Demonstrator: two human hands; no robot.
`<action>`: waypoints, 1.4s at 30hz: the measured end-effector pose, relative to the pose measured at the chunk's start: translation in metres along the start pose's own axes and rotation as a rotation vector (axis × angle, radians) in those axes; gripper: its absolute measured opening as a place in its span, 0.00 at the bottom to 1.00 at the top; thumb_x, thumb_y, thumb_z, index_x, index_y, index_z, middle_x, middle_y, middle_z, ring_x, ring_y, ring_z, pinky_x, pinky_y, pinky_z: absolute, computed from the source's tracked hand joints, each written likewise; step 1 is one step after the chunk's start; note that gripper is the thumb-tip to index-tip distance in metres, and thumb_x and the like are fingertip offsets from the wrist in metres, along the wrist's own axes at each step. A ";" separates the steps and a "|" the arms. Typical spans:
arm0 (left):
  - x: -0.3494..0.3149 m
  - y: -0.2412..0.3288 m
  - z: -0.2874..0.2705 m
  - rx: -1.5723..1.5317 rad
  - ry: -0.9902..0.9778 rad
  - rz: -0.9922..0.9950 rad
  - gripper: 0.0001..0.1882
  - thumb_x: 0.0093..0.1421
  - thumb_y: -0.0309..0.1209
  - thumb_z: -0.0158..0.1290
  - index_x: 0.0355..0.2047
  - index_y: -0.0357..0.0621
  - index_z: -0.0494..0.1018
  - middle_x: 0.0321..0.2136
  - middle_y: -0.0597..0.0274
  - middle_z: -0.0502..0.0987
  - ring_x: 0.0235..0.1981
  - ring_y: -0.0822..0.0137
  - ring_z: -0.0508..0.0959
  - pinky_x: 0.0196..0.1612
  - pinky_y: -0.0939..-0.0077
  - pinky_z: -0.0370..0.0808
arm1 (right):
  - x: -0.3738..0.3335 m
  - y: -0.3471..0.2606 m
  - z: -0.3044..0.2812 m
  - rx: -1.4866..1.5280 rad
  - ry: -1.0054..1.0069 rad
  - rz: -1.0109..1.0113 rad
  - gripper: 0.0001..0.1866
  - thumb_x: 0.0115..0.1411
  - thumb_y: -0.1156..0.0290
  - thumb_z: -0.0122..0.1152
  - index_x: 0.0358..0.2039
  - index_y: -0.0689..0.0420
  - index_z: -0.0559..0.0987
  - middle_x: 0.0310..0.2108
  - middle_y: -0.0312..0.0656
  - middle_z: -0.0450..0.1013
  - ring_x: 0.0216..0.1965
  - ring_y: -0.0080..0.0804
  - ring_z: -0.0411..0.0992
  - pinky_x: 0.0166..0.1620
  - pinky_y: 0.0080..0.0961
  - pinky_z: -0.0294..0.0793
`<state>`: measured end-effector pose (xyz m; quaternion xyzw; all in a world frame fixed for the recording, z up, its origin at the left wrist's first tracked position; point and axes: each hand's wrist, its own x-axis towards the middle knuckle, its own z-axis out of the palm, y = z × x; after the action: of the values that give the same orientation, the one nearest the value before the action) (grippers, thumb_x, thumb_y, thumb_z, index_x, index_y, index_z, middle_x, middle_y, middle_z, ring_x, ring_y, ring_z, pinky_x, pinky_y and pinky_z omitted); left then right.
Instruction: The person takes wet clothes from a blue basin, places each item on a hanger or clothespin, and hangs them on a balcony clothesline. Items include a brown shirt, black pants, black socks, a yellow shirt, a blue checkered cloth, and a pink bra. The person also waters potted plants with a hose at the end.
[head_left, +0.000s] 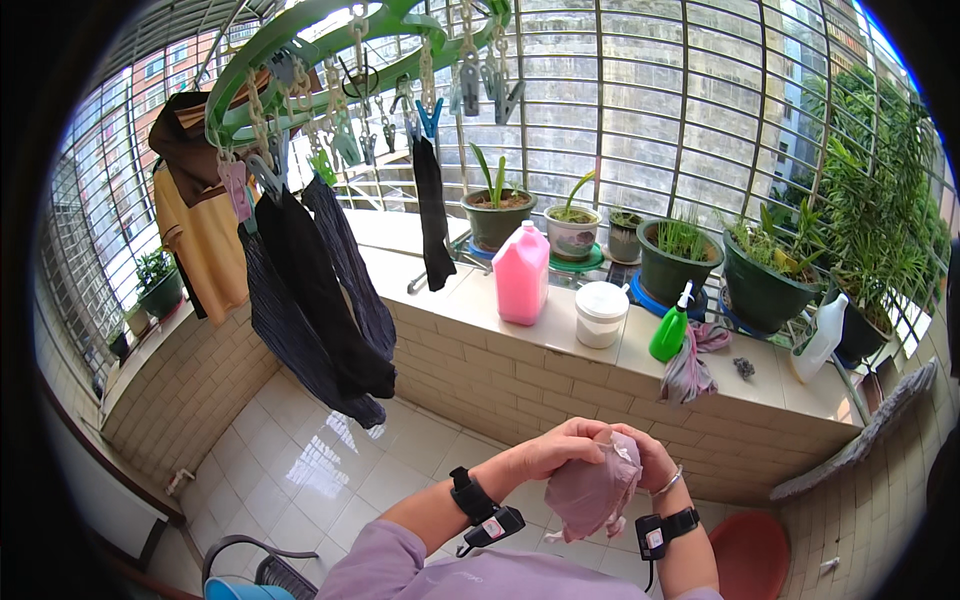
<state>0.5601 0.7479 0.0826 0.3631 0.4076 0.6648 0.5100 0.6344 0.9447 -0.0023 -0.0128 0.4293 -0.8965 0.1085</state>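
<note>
My left hand [562,450] and my right hand [655,464] are together at the lower middle, holding a bunched, dusty-pink cloth piece [592,502]. The left fingers pinch its upper edge, while the right hand closes round its far right side, with those fingers partly hidden. The cloth hangs below my hands; its kind is not clear. To the left, dark socks [320,300] hang by clips from a green hanging rack [235,80]. One more black sock [430,215] hangs apart from them on a blue clip.
On the tiled ledge [450,305] stand a pink jug [521,275], a white tub [601,314], a green spray bottle [671,325], a crumpled rag [690,368] and several potted plants [680,250]. A red basin [750,555] lies at lower right, a chair [270,560] at lower left.
</note>
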 end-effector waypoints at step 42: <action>0.026 0.181 -0.008 0.687 0.977 0.238 0.08 0.62 0.30 0.52 0.38 0.38 0.74 0.31 0.70 0.75 0.32 0.83 0.72 0.35 0.88 0.70 | 0.200 -0.250 0.124 -1.281 -0.906 -0.568 0.13 0.60 0.62 0.60 0.36 0.59 0.74 0.28 0.36 0.67 0.31 0.22 0.66 0.33 0.21 0.67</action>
<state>0.4777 0.7453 0.2466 0.2029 0.7423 0.6374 0.0399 0.4074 0.9605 0.2553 -0.5393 0.7514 -0.3800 0.0124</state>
